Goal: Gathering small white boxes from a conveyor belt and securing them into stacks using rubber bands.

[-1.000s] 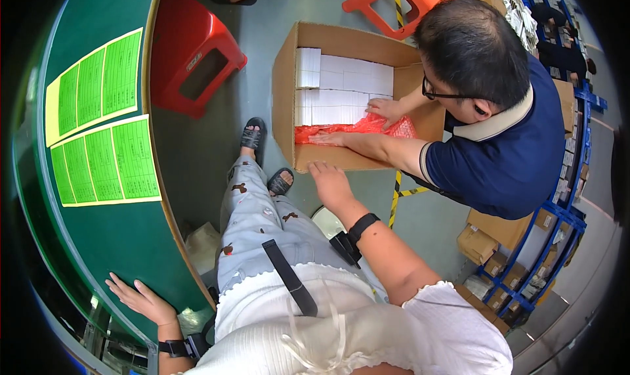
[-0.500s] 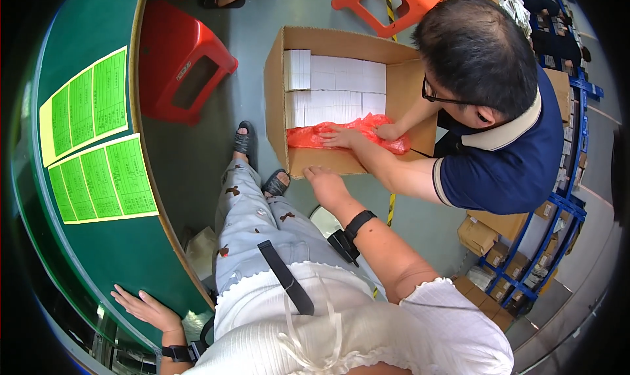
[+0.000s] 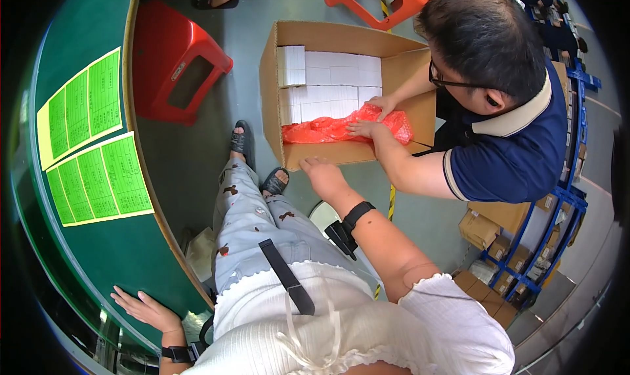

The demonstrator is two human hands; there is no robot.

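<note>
On the far left we see two yellow-bordered green paper sheets (image 3: 92, 145) lying on the dark green tabletop (image 3: 105, 243). Our left hand (image 3: 146, 309) rests flat on that table's near edge, fingers spread, holding nothing. Further right a red plastic stool (image 3: 180, 69) stands on the floor. Our right hand (image 3: 323, 176) reaches with loose, open fingers to the near wall of the open brown cardboard box (image 3: 315, 153), gripping nothing. Inside lie white cartons and a crumpled red plastic bag (image 3: 321, 131), which a co-worker's hands (image 3: 367, 127) press down
</note>
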